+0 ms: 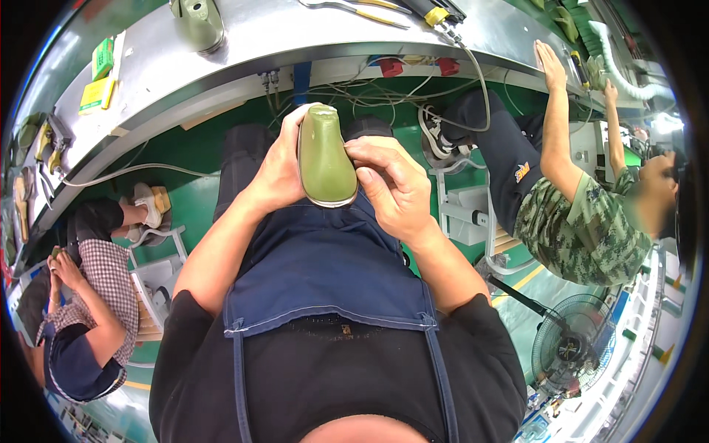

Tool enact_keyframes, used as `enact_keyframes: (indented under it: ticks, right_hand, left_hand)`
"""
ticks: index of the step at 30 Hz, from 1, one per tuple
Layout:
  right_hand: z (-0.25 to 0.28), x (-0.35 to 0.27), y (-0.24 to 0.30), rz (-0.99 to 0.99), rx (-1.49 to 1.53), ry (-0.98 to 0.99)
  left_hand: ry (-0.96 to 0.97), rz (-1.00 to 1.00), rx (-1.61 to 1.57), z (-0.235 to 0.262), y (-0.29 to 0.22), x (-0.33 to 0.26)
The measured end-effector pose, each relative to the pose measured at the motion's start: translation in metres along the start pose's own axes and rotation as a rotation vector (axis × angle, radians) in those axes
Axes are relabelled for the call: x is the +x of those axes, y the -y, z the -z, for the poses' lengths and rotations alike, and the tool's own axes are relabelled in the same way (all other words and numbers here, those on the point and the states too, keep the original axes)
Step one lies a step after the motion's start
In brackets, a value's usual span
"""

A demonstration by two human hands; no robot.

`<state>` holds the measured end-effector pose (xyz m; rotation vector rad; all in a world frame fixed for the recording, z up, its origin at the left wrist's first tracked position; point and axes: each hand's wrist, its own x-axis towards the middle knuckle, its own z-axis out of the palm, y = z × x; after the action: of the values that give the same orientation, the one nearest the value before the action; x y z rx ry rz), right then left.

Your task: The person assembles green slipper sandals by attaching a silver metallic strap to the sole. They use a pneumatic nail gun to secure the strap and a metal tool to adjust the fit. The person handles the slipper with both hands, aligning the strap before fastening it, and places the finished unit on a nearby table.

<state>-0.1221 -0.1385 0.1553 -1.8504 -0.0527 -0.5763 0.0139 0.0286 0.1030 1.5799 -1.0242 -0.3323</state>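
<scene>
A green shoe last [323,159] with a pale edge along its sole is held over my lap, toe end pointing away from me. My left hand [279,166] wraps around its left side. My right hand [390,184] grips its right side, the thumb pressing on the upper edge. Beneath both hands lies my blue apron [325,266] over a black shirt.
A curved metal workbench [244,55] runs ahead with another green last [198,22], hand tools [362,9] and green and yellow blocks [100,74]. A person in a camouflage shirt [583,229] sits on my right, another in a checked shirt [103,280] on my left. A floor fan [572,343] stands lower right.
</scene>
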Motion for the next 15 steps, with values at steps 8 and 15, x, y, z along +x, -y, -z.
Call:
enact_keyframes:
  ticks: [8,15]
  right_hand:
    - [-0.004,0.0,0.013,0.2,-0.075,0.052]
    - [-0.01,-0.012,0.023,0.248,-0.044,0.037]
  left_hand:
    - [-0.075,-0.148,0.109,0.013,0.008,0.0]
    - [0.004,-0.036,0.03,0.013,-0.006,-0.012]
